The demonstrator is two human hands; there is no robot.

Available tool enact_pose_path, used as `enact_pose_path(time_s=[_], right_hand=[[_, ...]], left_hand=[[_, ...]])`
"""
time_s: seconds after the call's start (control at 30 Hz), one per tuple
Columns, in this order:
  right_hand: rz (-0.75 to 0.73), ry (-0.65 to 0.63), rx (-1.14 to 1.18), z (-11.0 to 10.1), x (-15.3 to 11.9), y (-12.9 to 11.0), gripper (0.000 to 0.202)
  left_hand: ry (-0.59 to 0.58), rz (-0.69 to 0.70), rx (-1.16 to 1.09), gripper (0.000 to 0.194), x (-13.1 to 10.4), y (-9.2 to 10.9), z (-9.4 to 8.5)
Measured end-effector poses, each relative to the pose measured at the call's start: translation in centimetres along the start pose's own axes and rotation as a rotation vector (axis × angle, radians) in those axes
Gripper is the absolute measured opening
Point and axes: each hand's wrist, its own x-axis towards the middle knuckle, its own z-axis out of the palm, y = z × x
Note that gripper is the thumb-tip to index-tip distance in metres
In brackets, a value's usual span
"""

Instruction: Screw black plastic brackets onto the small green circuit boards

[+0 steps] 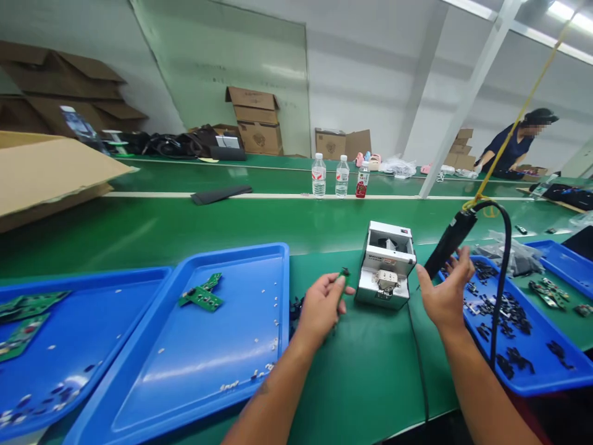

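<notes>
My left hand (322, 309) is closed on a small green circuit board (343, 275), pinched between thumb and fingers, with a dark part at its top end. Most of the board is hidden by the fingers. My right hand (447, 293) is open, thumb and fingers apart, beside a black electric screwdriver (449, 242) that hangs tilted from a yellow cord (514, 123). Whether the fingers touch the screwdriver I cannot tell. Between my hands stands a small white and grey screw feeder (386, 266) on the green bench.
Left of my hands lie two blue trays, one tray (285, 266) holding a few circuit boards (204, 296). A blue tray (532, 389) at right holds small black parts. Bottles (319, 176) stand behind. Loose boards (549, 292) lie far right. A person (504, 148) works in the background.
</notes>
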Motion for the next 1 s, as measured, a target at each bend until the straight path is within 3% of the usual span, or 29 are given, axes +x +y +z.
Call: enact_pose_path(time_s=[0.07, 0.13, 0.2, 0.3, 0.37, 0.53, 0.67, 0.77, 0.83, 0.93, 1.0], right_hand=[[-0.153, 0.018, -0.02, -0.3, -0.8, -1.4, 0.092], [-0.315, -0.126, 0.054, -0.1, -1.9, -3.3, 0.064], [-0.391, -0.465, 0.136, 0.6, -3.2, -5.2, 0.033], [-0.275, -1.018, 0.089, 2.8, -4.9, -7.7, 0.016], [-0.186, -1.179, 0.031, 4.2, -5.9, -8.8, 0.015], [-0.1, -1.182, -0.013, 5.7, -8.4, -9.1, 0.022], [-0.084, -1.153, 0.049, 5.8, -9.9, -7.7, 0.014], [-0.094, -1.146, 0.097, 5.7, -10.2, -7.2, 0.014], [-0.108, -1.152, 0.105, 5.7, -10.0, -7.3, 0.015], [-0.105, -1.156, 0.114, 5.7, -9.6, -7.6, 0.016], [-0.106, -1.166, 0.127, 5.7, -9.4, -7.6, 0.017]], left_hand=[[0.097, -0.023, -0.013, 0.042, 0.9, 1.0, -1.4], [0.132, -0.072, 0.039, 0.038, 2.0, 2.0, -2.5], [0.124, -0.128, 0.122, 0.035, 3.5, 2.9, -3.2], [0.111, -0.163, 0.217, 0.035, 6.0, 4.0, -3.2], [0.109, -0.148, 0.264, 0.036, 7.7, 4.6, -2.7], [0.157, -0.008, 0.409, 0.048, 11.4, 5.7, -1.9], [0.271, 0.075, 0.638, 0.041, 12.5, 5.3, -3.6], [0.372, 0.045, 0.808, 0.022, 11.2, 5.0, -6.4], [0.508, -0.026, 0.913, 0.021, 9.3, 4.9, -9.0], [0.826, -0.188, 1.029, 0.045, 5.9, 5.0, -13.1], [0.973, -0.286, 1.058, 0.063, 4.0, 4.8, -15.4]])
